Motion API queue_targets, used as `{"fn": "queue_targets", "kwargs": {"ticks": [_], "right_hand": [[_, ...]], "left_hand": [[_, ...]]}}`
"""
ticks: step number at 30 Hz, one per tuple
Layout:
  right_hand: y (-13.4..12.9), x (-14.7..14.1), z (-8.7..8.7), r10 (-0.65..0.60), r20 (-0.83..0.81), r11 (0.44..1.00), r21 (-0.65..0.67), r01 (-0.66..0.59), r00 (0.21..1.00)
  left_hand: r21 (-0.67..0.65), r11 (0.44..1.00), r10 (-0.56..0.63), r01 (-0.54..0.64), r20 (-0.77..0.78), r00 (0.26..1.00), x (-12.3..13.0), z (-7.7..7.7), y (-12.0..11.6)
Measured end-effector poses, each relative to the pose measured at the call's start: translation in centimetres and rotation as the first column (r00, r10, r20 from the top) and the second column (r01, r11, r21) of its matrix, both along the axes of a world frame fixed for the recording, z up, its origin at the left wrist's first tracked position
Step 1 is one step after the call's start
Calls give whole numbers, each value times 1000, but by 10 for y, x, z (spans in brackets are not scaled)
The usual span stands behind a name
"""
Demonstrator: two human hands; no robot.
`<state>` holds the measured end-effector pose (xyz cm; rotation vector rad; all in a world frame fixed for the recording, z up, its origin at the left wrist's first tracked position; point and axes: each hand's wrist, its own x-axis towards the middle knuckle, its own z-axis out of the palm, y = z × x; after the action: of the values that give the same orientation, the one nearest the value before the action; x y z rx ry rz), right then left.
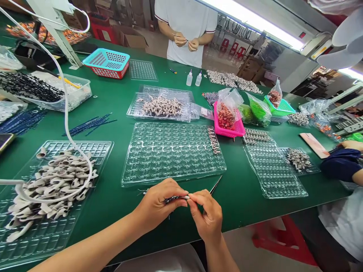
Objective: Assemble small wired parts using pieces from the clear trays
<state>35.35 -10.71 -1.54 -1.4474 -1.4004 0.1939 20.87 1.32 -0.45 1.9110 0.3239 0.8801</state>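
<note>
My left hand (161,206) is closed over the table's front edge area, with dark thin strips (171,199) showing between thumb and fingers. At its fingertips is a small whitish earbud part (185,197), partly hidden. My right hand (207,213) pinches at the other end of that part. Metal tweezers (216,184) stick out behind my right hand; whether it holds them I cannot tell. Just beyond both hands lies a clear compartment tray (170,151), with a row of small earbud pieces (214,140) in its right end.
At left, a pile of whitish earbud shells (59,181) sits on another tray, under a white cable (66,109). Dark blue strips (89,124) lie behind. A pink basket (229,130) stands beyond the tray. A co-worker (185,34) stands opposite; another person's sleeve (340,163) is at right.
</note>
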Motion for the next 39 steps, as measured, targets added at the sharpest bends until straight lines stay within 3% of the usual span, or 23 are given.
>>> {"fn": "queue_targets", "kwargs": {"ticks": [6,14,17,20,22,30,39], "right_hand": [[3,-2,-1,-14,36,1000,-18,14,999],[3,1,2,63,-91,990,-117,-73,994],[3,0,5,18,-105,988,-152,-34,994],[3,-1,5,-81,-182,978,-202,43,980],[2,-1,3,-129,-241,970,-230,72,962],[0,1,-3,-161,-273,960,-265,87,948],[1,-1,-3,-151,-227,962,-258,90,962]], "left_hand": [[94,996,7,-3,-40,999,-2,-2,2],[196,976,-75,93,-98,992,-4,3,12],[101,992,-56,81,-226,973,-6,9,15],[-41,999,-3,-13,-380,925,-8,18,16],[-58,997,28,-57,-426,904,-9,21,14],[248,966,152,-70,-329,932,-4,9,-3],[372,923,213,-102,-270,939,-3,7,-4]]}}
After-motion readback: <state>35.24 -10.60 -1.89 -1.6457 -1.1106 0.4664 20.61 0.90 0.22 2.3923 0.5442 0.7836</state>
